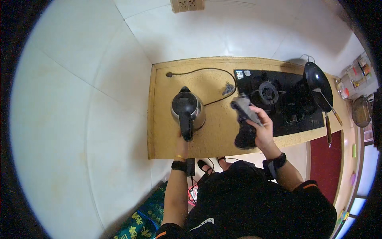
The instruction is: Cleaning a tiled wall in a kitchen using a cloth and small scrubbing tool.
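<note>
A steel electric kettle (199, 116) with a black lid and black handle (186, 127) stands on the yellow countertop (162, 119). Its black cord (206, 68) loops over the counter to a loose plug (169, 74). My left hand (182, 146) is low beside the kettle, under the handle. Its fingers are mostly hidden, so its grip cannot be made out. To the right of the kettle, my right hand (262, 125) pinches a grey and black cloth (246, 131), blurred and hanging in folds above the counter.
A black glass gas hob (286, 104) lies on the right, with a wok (317, 83) and a spatula (326, 101) at its far end. A grey speckled patch (229, 88) shows inside the cord's loop. Tiled walls (119, 89) bound the left and back; a socket (187, 5) is above.
</note>
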